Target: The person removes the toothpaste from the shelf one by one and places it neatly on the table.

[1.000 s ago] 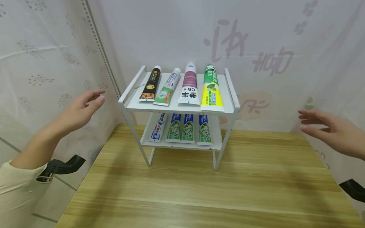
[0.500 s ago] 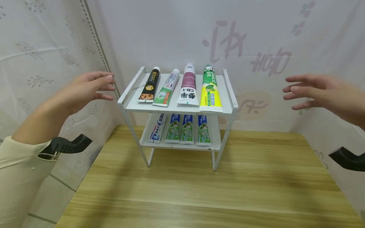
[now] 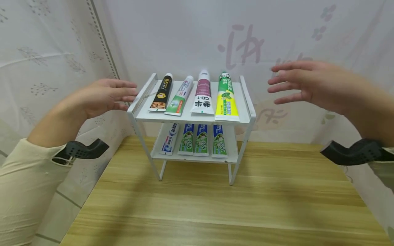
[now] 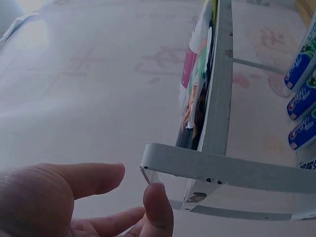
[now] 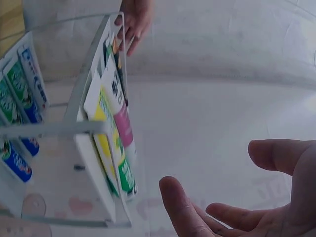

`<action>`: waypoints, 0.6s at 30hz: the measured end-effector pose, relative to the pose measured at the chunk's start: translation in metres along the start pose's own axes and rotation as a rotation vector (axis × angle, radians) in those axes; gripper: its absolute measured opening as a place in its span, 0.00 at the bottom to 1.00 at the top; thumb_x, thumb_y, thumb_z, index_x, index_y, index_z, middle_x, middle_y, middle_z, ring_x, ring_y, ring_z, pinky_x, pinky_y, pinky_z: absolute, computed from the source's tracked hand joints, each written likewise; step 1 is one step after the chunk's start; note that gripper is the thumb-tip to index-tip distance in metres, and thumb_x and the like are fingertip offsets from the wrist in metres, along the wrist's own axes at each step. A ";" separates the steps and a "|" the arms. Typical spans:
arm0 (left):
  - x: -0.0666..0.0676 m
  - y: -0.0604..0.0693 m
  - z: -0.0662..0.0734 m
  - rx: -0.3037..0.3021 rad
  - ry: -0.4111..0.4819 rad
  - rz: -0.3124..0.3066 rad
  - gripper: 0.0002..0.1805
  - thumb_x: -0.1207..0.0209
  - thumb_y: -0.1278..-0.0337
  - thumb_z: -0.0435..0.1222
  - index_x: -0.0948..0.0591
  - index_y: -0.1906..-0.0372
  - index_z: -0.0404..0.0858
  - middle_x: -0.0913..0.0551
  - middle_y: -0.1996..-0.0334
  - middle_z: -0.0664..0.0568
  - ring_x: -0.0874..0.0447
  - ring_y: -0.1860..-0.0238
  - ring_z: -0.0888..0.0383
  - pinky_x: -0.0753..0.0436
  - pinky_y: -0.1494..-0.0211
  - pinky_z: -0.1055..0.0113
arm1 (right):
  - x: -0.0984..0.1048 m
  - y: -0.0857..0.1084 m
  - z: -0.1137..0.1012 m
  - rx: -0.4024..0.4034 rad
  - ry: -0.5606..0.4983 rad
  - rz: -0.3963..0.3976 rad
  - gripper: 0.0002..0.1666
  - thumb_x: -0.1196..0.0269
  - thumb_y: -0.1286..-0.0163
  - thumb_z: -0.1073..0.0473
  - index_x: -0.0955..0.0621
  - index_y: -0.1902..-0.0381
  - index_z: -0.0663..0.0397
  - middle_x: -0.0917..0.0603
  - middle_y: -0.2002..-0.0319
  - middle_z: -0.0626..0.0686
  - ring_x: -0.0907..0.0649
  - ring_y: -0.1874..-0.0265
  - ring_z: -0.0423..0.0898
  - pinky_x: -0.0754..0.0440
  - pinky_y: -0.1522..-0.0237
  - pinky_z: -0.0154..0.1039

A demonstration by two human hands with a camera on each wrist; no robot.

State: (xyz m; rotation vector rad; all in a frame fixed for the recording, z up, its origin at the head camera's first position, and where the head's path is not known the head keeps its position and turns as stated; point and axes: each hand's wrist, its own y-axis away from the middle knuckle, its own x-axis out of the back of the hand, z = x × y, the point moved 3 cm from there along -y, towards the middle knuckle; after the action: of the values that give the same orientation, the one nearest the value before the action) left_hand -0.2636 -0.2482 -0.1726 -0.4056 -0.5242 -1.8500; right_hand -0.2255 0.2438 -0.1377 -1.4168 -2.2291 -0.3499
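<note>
A white two-tier rack [image 3: 191, 119] stands on the wooden table. Its top shelf bears a black tube [image 3: 162, 93], a slim green-and-white tube [image 3: 180, 97], a white-and-maroon tube [image 3: 203, 92] and a yellow-green tube [image 3: 226, 99]. Several more tubes [image 3: 201, 140] lie on the lower shelf. My left hand [image 3: 103, 97], fingers relaxed, is beside the rack's top left rail; in the left wrist view its fingertips are close to the frame [image 4: 197, 163], contact unclear. To the right of the rack my right hand [image 3: 314, 83] hovers, fingers spread, holding nothing.
The wooden table [image 3: 215, 212] extends in front of the rack and to its right. A patterned cloth [image 3: 184, 37] hangs behind, and another part of it hangs at the left. Black bands [image 3: 83, 150] are on both wrists.
Both hands have moved inward towards the rack from either side and risen, the right one travelling farther. The rack and tubes stay in place.
</note>
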 end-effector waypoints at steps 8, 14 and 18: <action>-0.003 -0.002 0.000 0.020 0.004 -0.009 0.39 0.45 0.23 0.43 0.47 0.20 0.32 0.27 0.37 0.47 0.20 0.52 0.63 0.18 0.49 0.68 | -0.033 -0.014 -0.021 -0.038 -0.033 -0.025 0.39 0.45 0.20 0.46 0.43 0.20 0.56 0.34 0.29 0.60 0.24 0.37 0.50 0.16 0.47 0.35; -0.008 -0.004 0.000 0.029 0.020 -0.041 0.37 0.46 0.22 0.38 0.47 0.20 0.31 0.26 0.37 0.44 0.19 0.51 0.63 0.18 0.48 0.68 | -0.056 -0.017 -0.038 -0.029 -0.047 -0.070 0.39 0.45 0.20 0.46 0.42 0.21 0.58 0.36 0.26 0.60 0.28 0.32 0.55 0.21 0.38 0.40; -0.012 -0.006 0.001 0.031 0.067 -0.044 0.37 0.45 0.23 0.34 0.49 0.20 0.29 0.23 0.43 0.48 0.17 0.53 0.64 0.16 0.49 0.68 | -0.070 -0.018 -0.046 -0.045 0.017 -0.062 0.38 0.45 0.20 0.45 0.40 0.21 0.55 0.37 0.24 0.57 0.29 0.31 0.56 0.28 0.31 0.51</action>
State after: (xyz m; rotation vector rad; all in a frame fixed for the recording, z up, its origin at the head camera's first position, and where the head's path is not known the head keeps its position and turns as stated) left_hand -0.2652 -0.2360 -0.1790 -0.3124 -0.5187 -1.8888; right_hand -0.2049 0.1604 -0.1338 -1.3644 -2.2683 -0.4341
